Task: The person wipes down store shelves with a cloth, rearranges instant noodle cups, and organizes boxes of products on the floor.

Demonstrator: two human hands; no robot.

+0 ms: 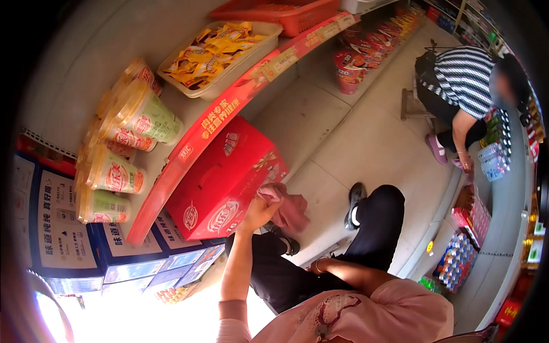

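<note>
My left hand grips a crumpled pink cloth, which hangs beside the corner of a red cardboard gift box. The box bears writing and has a handle slot; it stands on the floor side of a shelf with a red edge strip. My right hand lies low at my lap, a bracelet at its wrist; its fingers are mostly hidden by my dark trousers, so what it holds cannot be told.
Lidded drink cups and a tray of yellow packets stand on the shelf. Blue-white cartons are at left, red noodle tubs further off. A person in stripes bends by the right shelf, near bottles and canned drinks.
</note>
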